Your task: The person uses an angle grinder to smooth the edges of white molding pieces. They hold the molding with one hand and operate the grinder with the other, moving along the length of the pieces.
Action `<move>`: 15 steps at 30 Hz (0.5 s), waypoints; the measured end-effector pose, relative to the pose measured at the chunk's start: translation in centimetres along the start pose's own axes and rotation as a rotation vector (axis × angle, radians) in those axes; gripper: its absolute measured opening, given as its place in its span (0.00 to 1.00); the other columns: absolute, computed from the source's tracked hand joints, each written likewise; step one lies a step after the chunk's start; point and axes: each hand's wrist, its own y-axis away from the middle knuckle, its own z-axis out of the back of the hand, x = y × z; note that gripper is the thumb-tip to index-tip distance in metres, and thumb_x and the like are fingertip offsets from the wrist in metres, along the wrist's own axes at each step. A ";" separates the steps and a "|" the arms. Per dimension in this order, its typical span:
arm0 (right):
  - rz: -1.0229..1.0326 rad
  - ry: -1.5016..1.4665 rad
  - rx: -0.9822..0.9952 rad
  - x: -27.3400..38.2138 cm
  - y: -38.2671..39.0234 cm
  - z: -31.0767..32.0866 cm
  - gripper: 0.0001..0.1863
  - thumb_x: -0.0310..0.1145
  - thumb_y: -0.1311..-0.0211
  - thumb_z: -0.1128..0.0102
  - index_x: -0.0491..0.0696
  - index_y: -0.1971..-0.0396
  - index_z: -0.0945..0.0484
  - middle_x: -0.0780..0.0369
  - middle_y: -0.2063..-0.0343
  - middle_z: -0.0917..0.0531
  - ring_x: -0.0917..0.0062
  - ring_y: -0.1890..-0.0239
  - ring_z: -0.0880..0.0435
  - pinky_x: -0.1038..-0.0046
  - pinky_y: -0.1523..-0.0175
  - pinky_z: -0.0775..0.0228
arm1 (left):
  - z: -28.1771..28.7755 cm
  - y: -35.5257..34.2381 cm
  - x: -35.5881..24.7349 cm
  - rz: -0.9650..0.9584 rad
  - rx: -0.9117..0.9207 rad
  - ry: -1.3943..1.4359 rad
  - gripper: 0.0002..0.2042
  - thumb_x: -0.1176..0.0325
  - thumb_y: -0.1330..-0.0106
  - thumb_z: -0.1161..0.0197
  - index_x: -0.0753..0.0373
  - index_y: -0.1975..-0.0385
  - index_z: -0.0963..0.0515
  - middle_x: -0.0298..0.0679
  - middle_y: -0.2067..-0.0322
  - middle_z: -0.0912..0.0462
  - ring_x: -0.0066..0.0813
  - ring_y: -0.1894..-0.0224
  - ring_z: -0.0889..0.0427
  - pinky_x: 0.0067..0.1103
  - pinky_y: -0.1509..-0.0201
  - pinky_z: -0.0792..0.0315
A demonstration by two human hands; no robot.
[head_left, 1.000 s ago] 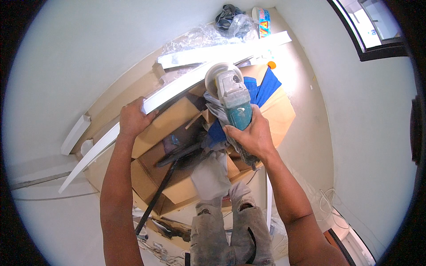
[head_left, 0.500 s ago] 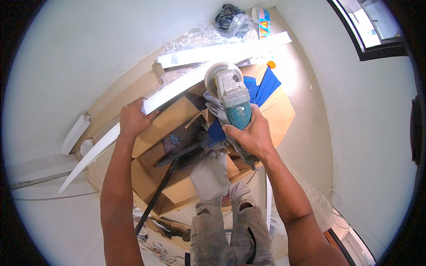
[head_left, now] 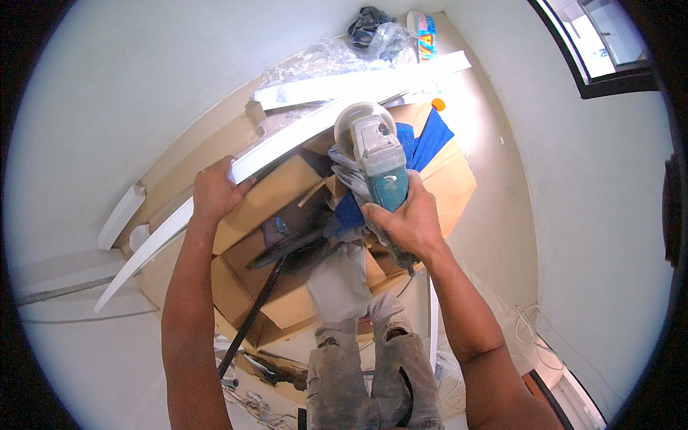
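Note:
My right hand (head_left: 410, 218) is wrapped round the teal body of an angle grinder (head_left: 383, 161). Its grey head and round disc point away from me, with the disc beside the edge of a long white strip (head_left: 279, 152); whether they touch I cannot tell. My left hand (head_left: 218, 190) grips that strip, thumb on the near edge and the other fingers over the far side. The strip runs from the lower left up past the disc. Beneath both hands lies an open cardboard box (head_left: 269, 204) with dark items and grey and blue cloth (head_left: 430, 136) in it.
Another white strip (head_left: 301, 92) lies beyond, next to clear plastic wrap (head_left: 308, 64) and a dark bag (head_left: 369, 29). A black bar (head_left: 251, 315) leans across the box. A white cable (head_left: 529, 322) lies on the right, and a short white piece (head_left: 120, 218) by the left wall.
The angle grinder has shifted very slightly to the right with my right hand. My left hand and the white strip look the same.

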 end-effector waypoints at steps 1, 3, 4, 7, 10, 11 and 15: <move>-0.010 -0.003 -0.003 0.0 0.0 0.0 0.40 0.42 0.52 0.19 0.35 0.44 0.27 0.46 0.56 0.13 0.61 0.53 0.11 0.64 0.43 0.21 | -0.1 0.0 0.1 0.003 0.000 -0.007 0.26 0.48 0.42 0.24 0.63 0.53 0.19 0.48 0.68 0.12 0.50 0.60 0.12 0.41 0.53 0.21; -0.014 0.001 0.009 0.0 0.0 0.2 0.40 0.42 0.52 0.19 0.35 0.44 0.27 0.46 0.55 0.13 0.60 0.52 0.11 0.64 0.43 0.21 | -0.3 -0.1 0.2 -0.004 0.002 0.005 0.26 0.48 0.42 0.24 0.63 0.53 0.19 0.49 0.68 0.12 0.51 0.60 0.12 0.41 0.54 0.21; -0.013 0.002 0.015 0.0 0.0 0.3 0.40 0.42 0.52 0.19 0.35 0.44 0.27 0.46 0.55 0.13 0.60 0.52 0.11 0.64 0.43 0.21 | -0.3 -0.1 0.3 0.005 -0.001 -0.029 0.27 0.48 0.42 0.24 0.64 0.53 0.19 0.49 0.68 0.12 0.51 0.60 0.12 0.41 0.53 0.21; 0.000 0.034 0.018 -0.1 0.1 0.3 0.41 0.42 0.52 0.19 0.35 0.43 0.27 0.46 0.55 0.13 0.61 0.52 0.11 0.64 0.43 0.22 | -0.4 -0.3 0.4 -0.008 -0.010 -0.037 0.27 0.48 0.42 0.24 0.64 0.51 0.18 0.50 0.68 0.12 0.53 0.60 0.13 0.42 0.53 0.22; -0.010 -0.018 -0.017 -0.3 0.4 0.3 0.41 0.42 0.52 0.19 0.35 0.42 0.27 0.46 0.55 0.13 0.61 0.52 0.12 0.63 0.43 0.22 | -0.2 -0.2 0.3 0.000 0.005 -0.022 0.27 0.49 0.41 0.25 0.64 0.51 0.19 0.51 0.66 0.12 0.54 0.59 0.13 0.43 0.51 0.22; -0.010 -0.010 -0.043 -0.4 0.5 0.3 0.40 0.43 0.52 0.19 0.36 0.44 0.27 0.45 0.56 0.13 0.57 0.52 0.12 0.61 0.44 0.22 | -0.1 -0.2 0.2 0.015 0.019 -0.015 0.27 0.49 0.41 0.25 0.64 0.51 0.18 0.52 0.64 0.12 0.54 0.58 0.13 0.44 0.51 0.22; 0.049 -0.028 -0.127 -1.5 1.5 1.4 0.37 0.43 0.51 0.21 0.38 0.46 0.26 0.44 0.57 0.13 0.51 0.52 0.11 0.58 0.45 0.21 | 0.6 -0.8 -0.1 0.000 0.012 0.000 0.27 0.49 0.42 0.24 0.64 0.51 0.18 0.53 0.61 0.12 0.54 0.55 0.13 0.43 0.48 0.22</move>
